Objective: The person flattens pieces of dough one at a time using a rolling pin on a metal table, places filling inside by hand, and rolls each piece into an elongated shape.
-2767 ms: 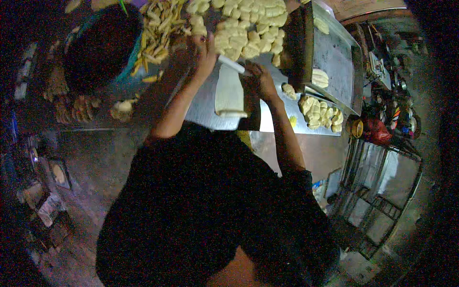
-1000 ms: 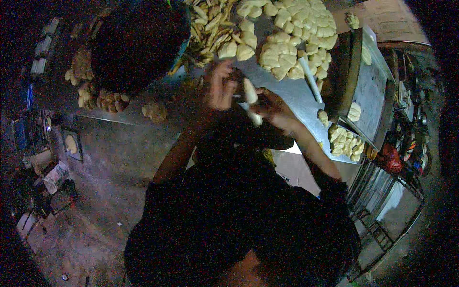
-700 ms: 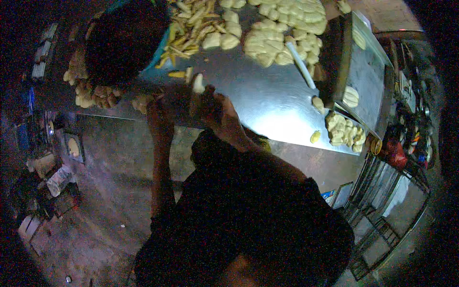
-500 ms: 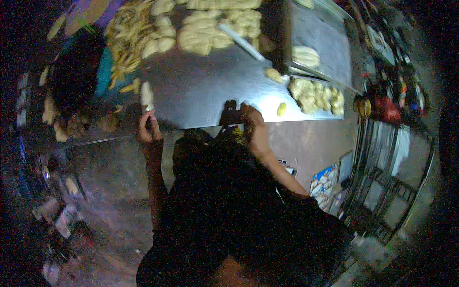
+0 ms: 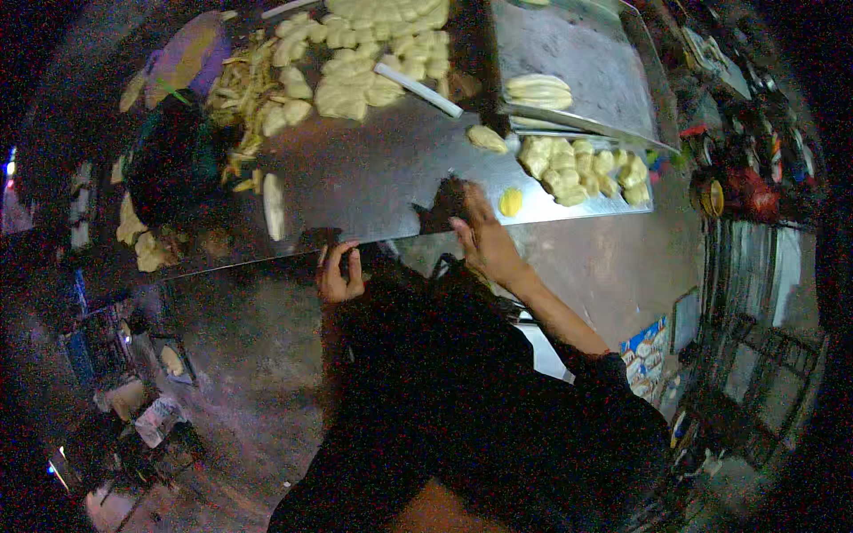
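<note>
My left hand [image 5: 340, 274] is at the table's near edge, its fingers loosely bent and apart, with nothing seen in them. My right hand [image 5: 487, 238] reaches over the same edge with stretched fingers, holding nothing, close to its dark shadow on the metal tabletop [image 5: 355, 169]. A long pale dough roll [image 5: 274, 206] lies by itself to the left of both hands. To the right of my right hand sits a small yellow lump [image 5: 511, 202], and farther right a cluster of dough pieces [image 5: 569, 173]. One more dough piece [image 5: 486, 139] lies behind the lump.
A white rod [image 5: 418, 90] rests against a batch of dough pieces [image 5: 351, 84] at the back. A metal tray [image 5: 577, 44] at far right bears a ridged dough piece [image 5: 538, 91]. Yellowish strips [image 5: 238, 98] are heaped at left, beside a large dark shape [image 5: 169, 169].
My left hand has left the end of the dough roll and moved right along the edge. My right hand's fingers have stretched out over the tabletop. The view has shifted slightly.
</note>
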